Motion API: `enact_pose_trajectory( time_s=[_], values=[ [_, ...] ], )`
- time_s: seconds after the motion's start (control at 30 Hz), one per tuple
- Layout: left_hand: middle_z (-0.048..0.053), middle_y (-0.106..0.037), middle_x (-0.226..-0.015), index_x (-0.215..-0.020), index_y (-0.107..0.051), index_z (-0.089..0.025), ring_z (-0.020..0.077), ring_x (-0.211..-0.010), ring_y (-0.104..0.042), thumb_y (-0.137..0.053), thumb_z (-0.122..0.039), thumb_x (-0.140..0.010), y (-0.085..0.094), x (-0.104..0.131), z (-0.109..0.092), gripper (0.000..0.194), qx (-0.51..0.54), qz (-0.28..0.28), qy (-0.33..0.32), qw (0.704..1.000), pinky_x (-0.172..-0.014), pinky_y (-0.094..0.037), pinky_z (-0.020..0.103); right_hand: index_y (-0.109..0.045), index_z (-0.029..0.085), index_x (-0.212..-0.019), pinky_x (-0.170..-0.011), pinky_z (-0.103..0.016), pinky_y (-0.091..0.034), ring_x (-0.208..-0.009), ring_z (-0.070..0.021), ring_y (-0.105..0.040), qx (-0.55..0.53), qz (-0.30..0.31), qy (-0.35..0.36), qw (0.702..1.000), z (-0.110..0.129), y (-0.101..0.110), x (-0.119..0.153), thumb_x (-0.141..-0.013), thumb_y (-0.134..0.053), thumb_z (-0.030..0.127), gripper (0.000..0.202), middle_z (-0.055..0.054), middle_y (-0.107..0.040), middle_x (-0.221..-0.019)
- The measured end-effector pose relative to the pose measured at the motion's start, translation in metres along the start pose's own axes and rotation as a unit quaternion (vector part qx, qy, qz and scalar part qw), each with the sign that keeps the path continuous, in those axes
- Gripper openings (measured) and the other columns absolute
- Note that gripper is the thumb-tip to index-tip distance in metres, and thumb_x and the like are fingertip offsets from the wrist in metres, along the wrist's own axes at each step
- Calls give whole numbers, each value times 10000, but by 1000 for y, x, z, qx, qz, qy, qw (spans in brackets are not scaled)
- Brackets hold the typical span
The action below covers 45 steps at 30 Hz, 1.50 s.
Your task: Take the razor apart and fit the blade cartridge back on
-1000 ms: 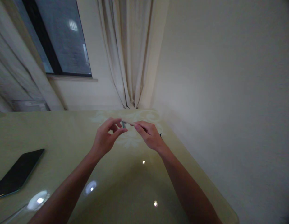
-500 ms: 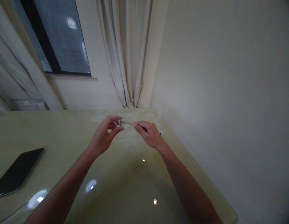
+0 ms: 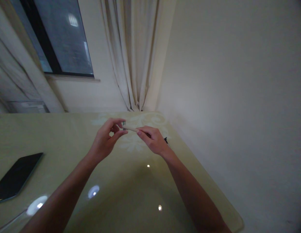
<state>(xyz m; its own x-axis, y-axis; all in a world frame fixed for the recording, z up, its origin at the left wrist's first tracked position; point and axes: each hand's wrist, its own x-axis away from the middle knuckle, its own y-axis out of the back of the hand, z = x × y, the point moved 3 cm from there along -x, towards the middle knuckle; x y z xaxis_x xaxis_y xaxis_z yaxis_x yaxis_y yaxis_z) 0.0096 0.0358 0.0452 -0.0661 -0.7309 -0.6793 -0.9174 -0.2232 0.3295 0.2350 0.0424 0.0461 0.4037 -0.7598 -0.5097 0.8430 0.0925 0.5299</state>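
Above the far part of the table, my left hand (image 3: 105,139) pinches a small grey-green piece (image 3: 124,124) between thumb and fingertips; its kind is too small to make out. My right hand (image 3: 152,138) is closed around a thin pale stick (image 3: 131,128) that points left. The stick's left end meets or overlaps the small piece; whether it goes into it I cannot tell. My right fingers hide the stick's other end. Just beyond my right wrist, a small black object (image 3: 166,140) shows, partly covered.
A glossy pale-green table (image 3: 121,194) with a floral pattern reflects several lights. At left lies a dark tablet (image 3: 16,177), with a thin cable (image 3: 13,220) in front. Beige curtains (image 3: 133,55), a window (image 3: 65,38) and a plain wall (image 3: 225,97) border the table.
Both hands have shifted slightly left with the stick and the small piece. The stick's left end now overlaps the piece lower down. More of the black object shows by my right wrist.
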Motion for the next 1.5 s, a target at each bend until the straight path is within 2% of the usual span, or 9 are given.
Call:
enact_pose_trajectory(
  time_s=[0.13, 0.37, 0.57, 0.73, 0.9, 1.0, 1.1, 1.33, 1.5],
  values=[
    [4, -676, -929, -1192, -720, -231, 152, -751, -622, -759, -305, -917, 1, 0, -2, 288, -8, -1, -1, 1000, -701, -522, 287, -847, 189, -1108, -699, -290, -407, -745, -157, -574, 4, -20, -2, 1000, 1, 1, 0, -1082, -601, 431, 346, -36, -708, -846],
    [10, -679, -922, -1182, -720, -228, 163, -761, -627, -757, -326, -914, 2, 0, -2, 288, -17, -3, -7, 1000, -720, -528, 303, -840, 184, -1046, -707, -292, -404, -739, -154, -573, 4, -10, -8, 1000, 1, -2, 0, -1079, -607, 369, 299, -29, -695, -832],
    [12, -675, -925, -1193, -720, -232, 165, -758, -619, -753, -333, -918, 2, 1, 0, 295, -18, -2, -8, 1000, -698, -526, 298, -822, 192, -963, -707, -291, -406, -735, -152, -565, 8, 7, 0, 1000, 5, -3, 0, -1092, -583, 377, 328, -18, -664, -804],
    [7, -674, -918, -1189, -719, -232, 161, -751, -625, -742, -322, -931, 1, 3, -2, 275, -20, -1, -11, 1000, -704, -530, 298, -836, 195, -1042, -715, -292, -414, -745, -155, -576, 20, -22, -4, 1000, 3, 1, 1, -1081, -604, 379, 299, -22, -684, -815],
    [3, -666, -923, -1210, -722, -243, 161, -768, -624, -750, -305, -935, 0, 4, -5, 283, -25, 2, -24, 999, -725, -532, 298, -833, 197, -967, -713, -294, -421, -750, -158, -589, 9, -18, -5, 1000, 4, 0, 0, -1082, -599, 398, 330, -26, -694, -819],
    [6, -663, -927, -1214, -720, -244, 165, -778, -623, -754, -311, -937, 0, 4, -4, 288, -19, 3, -16, 1000, -700, -523, 287, -843, 193, -1017, -714, -295, -419, -751, -158, -590, 15, -40, -10, 999, 5, 1, 0, -1075, -613, 385, 305, -27, -697, -821],
    [4, -661, -923, -1224, -718, -244, 163, -767, -621, -759, -312, -934, 0, 5, -2, 300, -20, 6, -16, 1000, -690, -521, 285, -844, 190, -1081, -712, -292, -424, -760, -158, -596, 2, -34, -11, 999, 5, 0, 0, -1076, -611, 386, 304, -38, -717, -865],
    [7, -660, -918, -1196, -718, -246, 166, -761, -619, -745, -341, -947, 0, 4, -5, 267, -29, 5, -20, 999, -685, -528, 290, -851, 193, -1085, -747, -298, -442, -800, -171, -623, 16, -60, -26, 998, 0, 4, 0, -1083, -599, 426, 343, -46, -739, -876],
    [10, -668, -911, -1185, -716, -235, 158, -736, -619, -758, -342, -935, -3, 4, -9, 275, -23, 9, -25, 999, -659, -526, 283, -851, 199, -1118, -745, -301, -437, -790, -165, -614, 6, -37, -22, 999, 4, 0, -1, -1088, -600, 413, 332, -44, -737, -884]
  ],
)
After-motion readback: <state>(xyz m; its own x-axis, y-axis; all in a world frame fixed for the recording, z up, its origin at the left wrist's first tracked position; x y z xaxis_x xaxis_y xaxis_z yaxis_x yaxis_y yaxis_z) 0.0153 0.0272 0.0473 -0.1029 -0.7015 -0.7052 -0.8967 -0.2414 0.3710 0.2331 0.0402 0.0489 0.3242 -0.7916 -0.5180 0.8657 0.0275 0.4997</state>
